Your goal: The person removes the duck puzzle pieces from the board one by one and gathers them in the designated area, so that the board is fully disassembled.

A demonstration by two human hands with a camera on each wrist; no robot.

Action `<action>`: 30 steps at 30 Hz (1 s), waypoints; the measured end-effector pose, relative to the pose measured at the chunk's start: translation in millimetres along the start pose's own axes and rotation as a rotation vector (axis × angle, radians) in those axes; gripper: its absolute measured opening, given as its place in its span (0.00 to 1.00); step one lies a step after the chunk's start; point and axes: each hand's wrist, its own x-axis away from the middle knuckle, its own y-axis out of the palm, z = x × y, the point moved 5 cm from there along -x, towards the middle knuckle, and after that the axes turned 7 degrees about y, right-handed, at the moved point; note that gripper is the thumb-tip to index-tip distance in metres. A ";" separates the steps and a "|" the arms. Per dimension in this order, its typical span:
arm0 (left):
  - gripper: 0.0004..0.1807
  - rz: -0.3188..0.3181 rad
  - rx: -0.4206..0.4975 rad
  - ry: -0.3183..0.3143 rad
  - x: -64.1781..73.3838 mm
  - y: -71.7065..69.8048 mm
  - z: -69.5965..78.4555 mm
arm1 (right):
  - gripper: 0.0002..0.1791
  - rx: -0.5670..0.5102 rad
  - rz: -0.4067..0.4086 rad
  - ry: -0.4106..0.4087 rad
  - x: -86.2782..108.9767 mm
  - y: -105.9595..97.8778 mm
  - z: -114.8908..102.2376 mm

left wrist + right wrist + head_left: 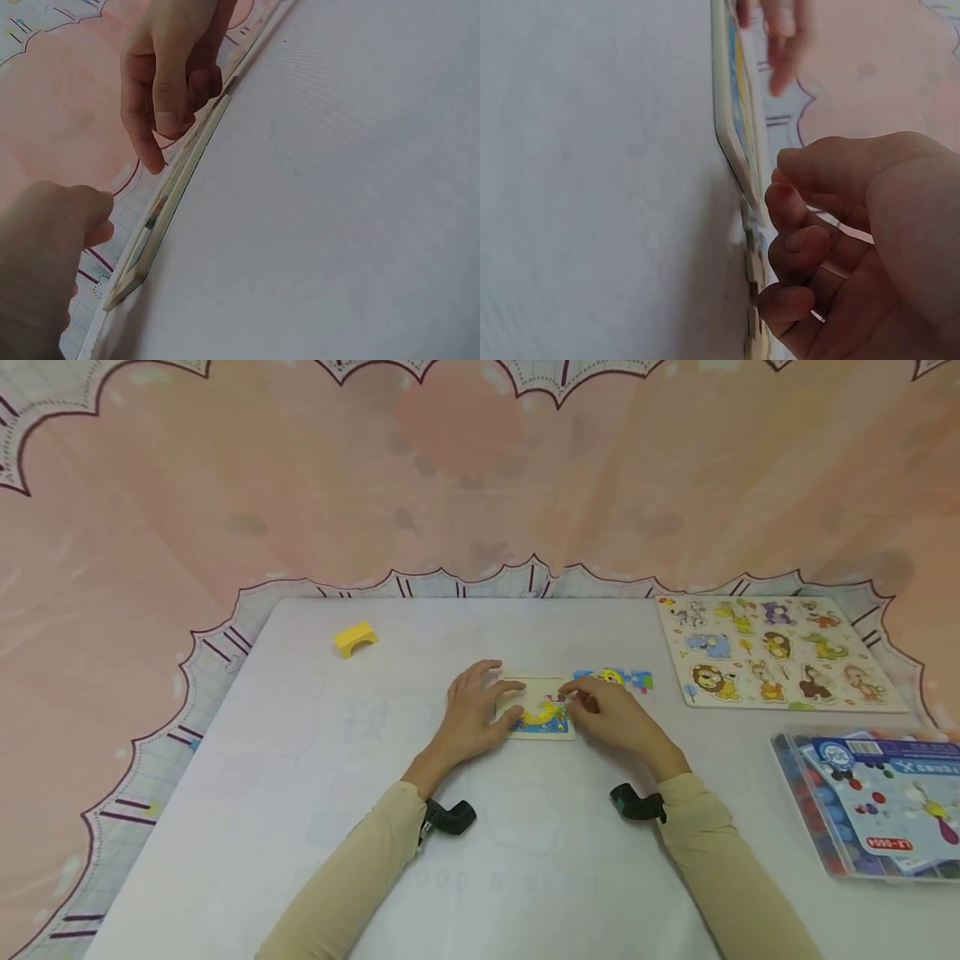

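A small wooden jigsaw tray (542,735) lies on the table between the hands, its lower part filled with blue and yellow picture pieces (536,720). My left hand (474,708) is at the tray's left side, thumb and index finger spread over that edge. At the right edge is my right hand (618,714), its index finger reaching down toward the tray and the other fingers bent. No piece shows between its fingers in the right wrist view. Behind this hand lie joined loose jigsaw pieces (641,680), partly covered by it.
A yellow arch block (356,639) stands at the back left. At the back right lies an animal puzzle board (795,652). Nearer on the right is a clear plastic case (832,860) with coloured balls and a printed sheet. A patterned cloth hangs behind the white table (300,860).
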 end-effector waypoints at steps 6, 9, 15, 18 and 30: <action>0.07 0.009 0.047 0.052 -0.9 0.0 1.8 | 0.18 0.023 -0.026 -0.015 -0.9 6.0 -7.3; 0.04 -0.008 0.036 0.050 -1.5 0.9 1.1 | 0.20 0.025 -0.030 0.003 -0.8 6.1 -7.1; 0.03 -0.016 0.042 0.042 -2.2 0.2 1.9 | 0.19 0.013 -0.038 0.023 -0.7 5.8 -6.3; 0.04 -0.022 0.042 0.038 -2.0 0.3 2.3 | 0.18 0.004 -0.043 0.031 -0.6 6.2 -6.1; 0.09 -0.067 -0.011 0.045 -1.1 2.9 2.8 | 0.18 -0.010 -0.029 0.038 -1.5 6.9 -3.8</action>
